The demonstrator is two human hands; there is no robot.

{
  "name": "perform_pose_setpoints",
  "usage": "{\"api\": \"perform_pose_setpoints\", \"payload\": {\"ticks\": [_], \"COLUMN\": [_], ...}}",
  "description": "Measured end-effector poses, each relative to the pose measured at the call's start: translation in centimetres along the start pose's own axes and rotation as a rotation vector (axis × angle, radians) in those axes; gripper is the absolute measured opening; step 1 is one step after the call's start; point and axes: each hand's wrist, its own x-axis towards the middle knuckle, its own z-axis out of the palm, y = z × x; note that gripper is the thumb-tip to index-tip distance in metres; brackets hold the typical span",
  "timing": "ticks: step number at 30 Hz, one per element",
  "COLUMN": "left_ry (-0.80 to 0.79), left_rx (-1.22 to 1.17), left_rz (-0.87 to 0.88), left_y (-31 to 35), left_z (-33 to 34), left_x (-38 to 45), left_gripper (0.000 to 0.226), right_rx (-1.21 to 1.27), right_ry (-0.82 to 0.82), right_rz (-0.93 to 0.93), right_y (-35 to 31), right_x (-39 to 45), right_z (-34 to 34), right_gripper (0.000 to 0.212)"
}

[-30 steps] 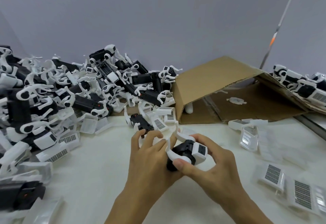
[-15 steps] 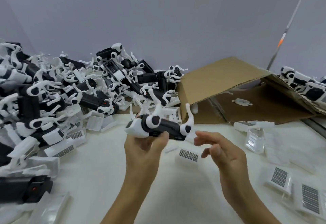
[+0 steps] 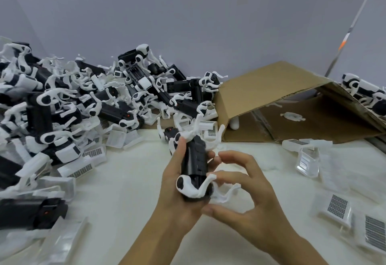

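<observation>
My left hand grips a black toy robot-dog body with white legs, held lengthwise and pointing away from me above the white table. My right hand is beside it on the right. Its thumb and fingers are curled around the white leg pieces at the near end of the body. White legs at the far end stick upward.
A big pile of similar black-and-white toy bodies fills the left and back of the table. An open cardboard box lies on its side at back right. Clear plastic trays with grid labels are scattered at right.
The toy body has turned from lying crosswise in my left hand to pointing away from me. My right hand, free half a second ago, has come in and closed on its near legs.
</observation>
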Motion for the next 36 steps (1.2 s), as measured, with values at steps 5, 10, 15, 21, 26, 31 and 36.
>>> {"api": "perform_pose_setpoints", "payload": {"ticks": [5,10,15,21,26,31,36], "left_ry": [-0.086,-0.138,-0.156,-0.179,-0.199,-0.229,-0.228], "left_rx": [0.065,0.048,0.001,-0.051,-0.086,-0.090,-0.100], "left_rz": [-0.007,0.001,-0.018,-0.046,-0.045,-0.037,-0.056], "left_y": [-0.2,-0.4,-0.5,-0.6,-0.6,-0.7,-0.8], "left_z": [0.1,-0.3,-0.7,-0.8,-0.8,-0.8,-0.7], "left_x": [-0.1,0.0,0.1,0.2,0.2,0.1,0.2], "left_gripper": [0.054,0.055,0.053,0.056,0.057,0.058,0.057], "right_rx": [-0.008,0.028,0.015,-0.028,-0.008,0.030,-0.002], "right_ry": [0.055,0.033,0.034,0.018,0.039,0.044,0.083], "right_rz": [-0.019,0.021,-0.021,-0.016,-0.033,-0.034,0.001], "right_y": [-0.1,-0.5,-0.8,-0.7,-0.8,-1.0,-1.1], "right_x": [0.0,0.0,-0.1,-0.3,-0.4,-0.3,-0.5], "right_z": [0.0,0.0,0.2,0.5,0.7,0.7,0.8], "right_gripper": [0.030,0.035,0.036,0.039,0.032,0.025,0.025]}}
